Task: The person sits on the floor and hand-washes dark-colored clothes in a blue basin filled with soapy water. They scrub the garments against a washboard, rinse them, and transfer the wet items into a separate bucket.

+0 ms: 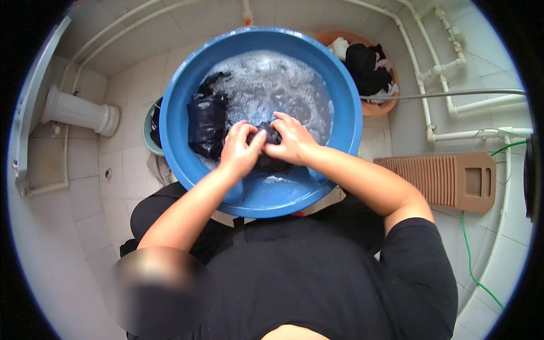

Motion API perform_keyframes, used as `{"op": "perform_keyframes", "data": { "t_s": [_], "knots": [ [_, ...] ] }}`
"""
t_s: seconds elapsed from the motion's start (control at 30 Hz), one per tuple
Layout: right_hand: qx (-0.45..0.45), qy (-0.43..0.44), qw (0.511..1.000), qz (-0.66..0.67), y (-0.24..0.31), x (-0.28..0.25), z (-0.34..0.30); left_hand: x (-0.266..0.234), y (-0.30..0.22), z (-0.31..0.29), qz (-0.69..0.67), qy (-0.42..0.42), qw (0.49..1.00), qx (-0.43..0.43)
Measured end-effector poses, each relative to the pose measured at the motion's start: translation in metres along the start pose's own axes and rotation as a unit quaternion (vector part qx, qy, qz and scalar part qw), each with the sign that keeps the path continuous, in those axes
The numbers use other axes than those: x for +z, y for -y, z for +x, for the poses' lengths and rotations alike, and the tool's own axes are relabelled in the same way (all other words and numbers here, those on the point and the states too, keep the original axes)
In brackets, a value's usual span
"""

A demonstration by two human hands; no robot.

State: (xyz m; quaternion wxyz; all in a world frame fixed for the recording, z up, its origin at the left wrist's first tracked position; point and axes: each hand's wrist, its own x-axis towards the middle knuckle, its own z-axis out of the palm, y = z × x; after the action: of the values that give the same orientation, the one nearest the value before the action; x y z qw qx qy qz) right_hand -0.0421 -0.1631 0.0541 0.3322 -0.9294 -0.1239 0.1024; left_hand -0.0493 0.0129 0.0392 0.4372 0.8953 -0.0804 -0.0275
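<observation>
A big round blue basin point(260, 208) stands before me, holding sudsy water point(277, 73). Wet black cloth point(207, 122) lies in its left part and reaches under my hands at the centre. My left hand point(241, 148) is closed on a bunch of this dark cloth. Facing it, my right hand point(292, 140) grips the same bunch, and the two thumbs nearly meet over it. The cloth between the hands is partly hidden by the fingers, so the kind of garment cannot be made out.
Behind the basin at right, an orange tub point(391, 106) holds dark and pale clothes. A smaller green tub point(152, 136) sits at its left side. To my right are a brown washboard point(433, 180), white pipes point(428, 102) and a green hose point(468, 249). A white pedestal point(79, 113) stands left.
</observation>
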Motion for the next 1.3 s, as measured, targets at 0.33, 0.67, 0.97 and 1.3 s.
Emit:
{"op": "perform_keyframes", "data": {
  "t_s": [0.33,0.67,0.97,1.3],
  "knots": [
    [0.059,-0.012,0.997,-0.055,-0.006,0.007,0.041,0.017,0.015,0.050,0.202,-0.052,0.977,0.036],
    [-0.119,0.006,0.991,-0.062,0.013,0.002,-0.031,0.017,-0.013,-0.028,0.077,-0.017,0.991,0.104],
    [0.034,0.002,0.990,-0.140,0.015,0.004,0.021,0.008,0.023,0.033,0.069,0.035,0.996,-0.042],
    [-0.146,-0.055,0.985,-0.074,0.010,0.009,-0.015,0.017,-0.011,-0.009,-0.016,-0.046,0.995,0.092]
  ]
}}
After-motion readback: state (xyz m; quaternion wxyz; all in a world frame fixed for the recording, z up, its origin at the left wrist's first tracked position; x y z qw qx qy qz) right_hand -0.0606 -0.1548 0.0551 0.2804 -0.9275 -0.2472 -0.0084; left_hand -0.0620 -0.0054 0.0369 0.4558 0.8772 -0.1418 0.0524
